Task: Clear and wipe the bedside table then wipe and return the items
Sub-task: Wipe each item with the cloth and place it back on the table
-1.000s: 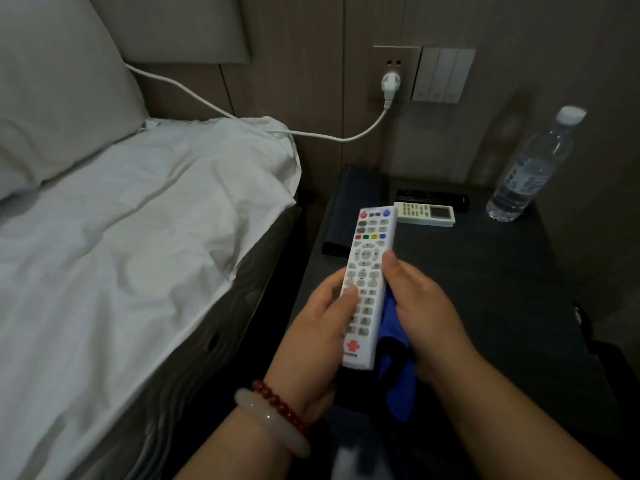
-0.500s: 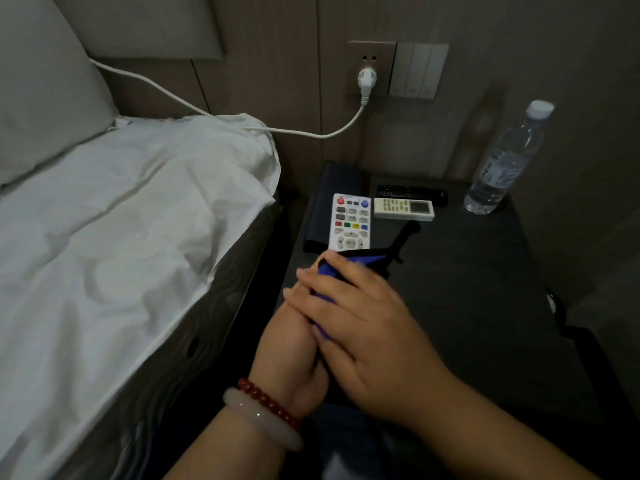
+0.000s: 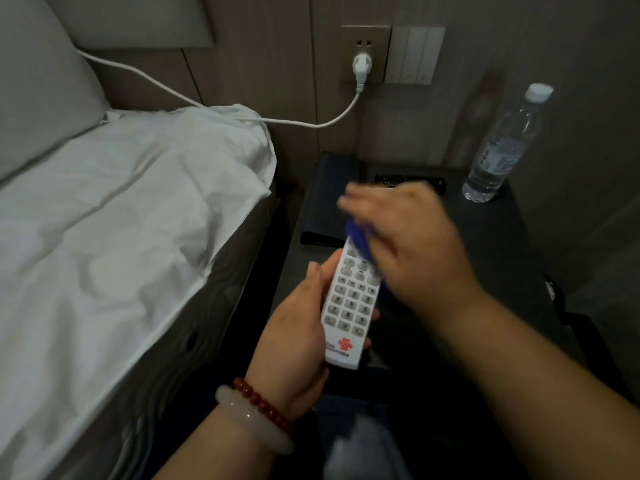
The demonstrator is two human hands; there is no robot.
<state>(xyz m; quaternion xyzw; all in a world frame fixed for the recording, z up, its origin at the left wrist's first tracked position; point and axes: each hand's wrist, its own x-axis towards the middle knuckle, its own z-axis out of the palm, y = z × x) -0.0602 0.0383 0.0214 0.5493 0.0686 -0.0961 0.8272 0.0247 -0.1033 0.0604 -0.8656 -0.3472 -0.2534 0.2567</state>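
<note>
A white remote control (image 3: pixel 351 306) with grey buttons and a red logo is held above the near edge of the dark bedside table (image 3: pixel 495 244). My left hand (image 3: pixel 294 327) grips its lower end from the left. My right hand (image 3: pixel 405 244), blurred, presses a blue cloth (image 3: pixel 360 237) onto the remote's upper end and hides that end. A black remote (image 3: pixel 408 180) lies at the back of the table, partly behind my right hand.
A clear water bottle (image 3: pixel 498 150) stands at the table's back right. A dark flat case (image 3: pixel 329 199) lies along its left edge. The bed with white sheets (image 3: pixel 121 220) is on the left. A white cable (image 3: pixel 311 123) runs from the wall socket (image 3: pixel 362 64) to the bed.
My right hand with the blue cloth has slid from the remote's lower half up to its top end. The lower buttons and logo now show.
</note>
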